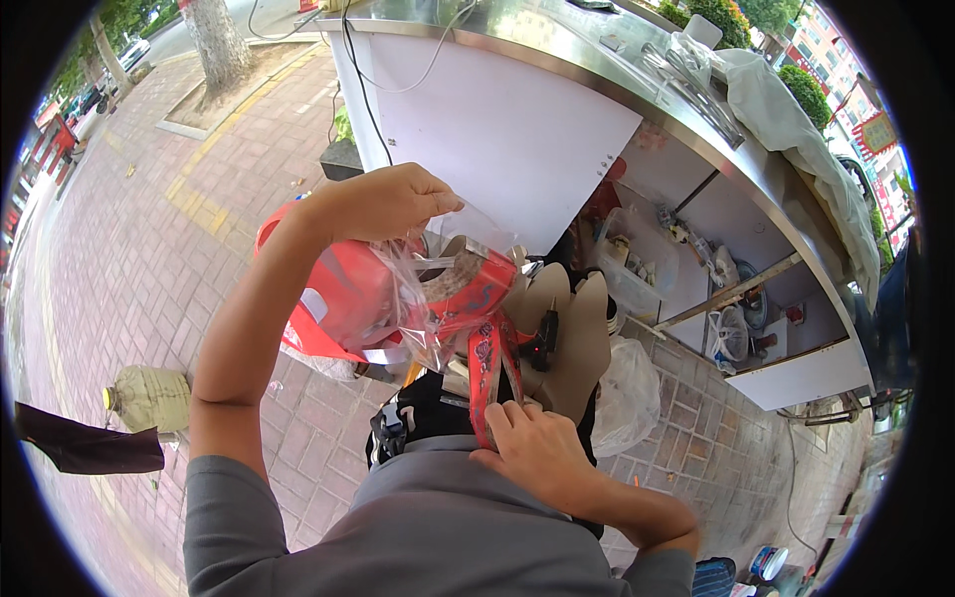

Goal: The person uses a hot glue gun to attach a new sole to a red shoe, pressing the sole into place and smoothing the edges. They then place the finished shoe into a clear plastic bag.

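Note:
My left hand is raised over a red bag, its fingertips pinched on the edge of a clear plastic bag. Inside or behind that film runs a wide red strap with dark floral patterns; its upper part curves beside a brown, fuzzy-looking piece. Near my waist my right hand closes on the strap's lower end. A small black tool with a pointed tip and a red light lies on a beige lobed piece on my lap. The beige piece's exact kind is unclear.
Ahead stands a white stall counter with a steel top. Its open shelf holds a clear plastic tub. A whitish plastic bag rests by my right side. A yellow-capped jug stands on the paving at left.

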Demonstrator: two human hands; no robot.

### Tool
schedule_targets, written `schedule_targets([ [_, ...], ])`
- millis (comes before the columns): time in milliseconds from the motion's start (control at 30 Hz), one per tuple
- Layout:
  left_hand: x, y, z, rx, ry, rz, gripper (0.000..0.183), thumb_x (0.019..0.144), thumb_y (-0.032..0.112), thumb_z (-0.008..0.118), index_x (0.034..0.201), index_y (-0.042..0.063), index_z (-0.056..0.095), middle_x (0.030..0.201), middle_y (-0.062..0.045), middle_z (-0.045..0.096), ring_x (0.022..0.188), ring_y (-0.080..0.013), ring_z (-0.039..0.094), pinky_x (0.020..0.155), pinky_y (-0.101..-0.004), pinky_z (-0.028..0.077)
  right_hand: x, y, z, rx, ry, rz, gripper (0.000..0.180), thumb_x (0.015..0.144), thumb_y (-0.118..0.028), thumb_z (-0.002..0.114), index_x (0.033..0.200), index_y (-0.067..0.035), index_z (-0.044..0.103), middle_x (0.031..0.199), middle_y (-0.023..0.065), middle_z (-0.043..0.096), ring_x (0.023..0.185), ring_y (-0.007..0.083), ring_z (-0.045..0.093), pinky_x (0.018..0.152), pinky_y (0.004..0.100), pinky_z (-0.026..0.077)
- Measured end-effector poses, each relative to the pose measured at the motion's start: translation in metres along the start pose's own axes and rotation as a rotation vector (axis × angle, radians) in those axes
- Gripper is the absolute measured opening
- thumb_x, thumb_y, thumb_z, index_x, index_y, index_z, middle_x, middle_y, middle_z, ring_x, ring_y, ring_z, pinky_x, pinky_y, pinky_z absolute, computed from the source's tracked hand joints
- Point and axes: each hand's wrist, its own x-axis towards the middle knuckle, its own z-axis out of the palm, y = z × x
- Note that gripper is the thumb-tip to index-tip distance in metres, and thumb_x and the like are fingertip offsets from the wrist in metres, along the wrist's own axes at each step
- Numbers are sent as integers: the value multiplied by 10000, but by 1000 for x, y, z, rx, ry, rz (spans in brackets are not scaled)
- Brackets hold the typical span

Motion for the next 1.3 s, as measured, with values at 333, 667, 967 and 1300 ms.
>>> schedule_targets([
  [333, -25, 15, 13, 276, 190, 196, 380, 1053, 283, 483, 1325, 59, 624, 878, -175, 720, 727, -259, 669, 716, -377, 526, -64, 64, -111, 309, 454, 206, 131, 871, -39, 653, 993, -20, 610, 834, 90, 647, 742, 239, 606, 747, 339, 466],
  [667, -37, 31, 44, 588, 318, 457, 346, 960, 174, 554, 1195, -70, 628, 981, -189, 705, 742, -358, 681, 685, -442, 547, -42, 55, -147, 545, 869, 34, 168, 803, -32, 701, 893, -40, 560, 810, 71, 588, 790, 167, 482, 727, 281, 399],
  [967, 8, 36, 34, 561, 64, 333, 299, 957, 169, 505, 1156, 7, 658, 1010, -187, 709, 883, -381, 668, 814, -463, 520, -9, 56, -148, 227, 796, -81, 121, 830, 34, 664, 891, -37, 587, 782, 55, 620, 715, 193, 532, 643, 298, 445],
  [1300, 10, 42, 24, 452, 183, 336, 353, 1006, 202, 539, 1294, -2, 552, 908, -231, 696, 889, -416, 658, 816, -492, 494, -13, 78, -146, 367, 784, -162, 67, 887, -29, 653, 896, -31, 586, 808, 77, 626, 746, 181, 533, 655, 274, 443],
])
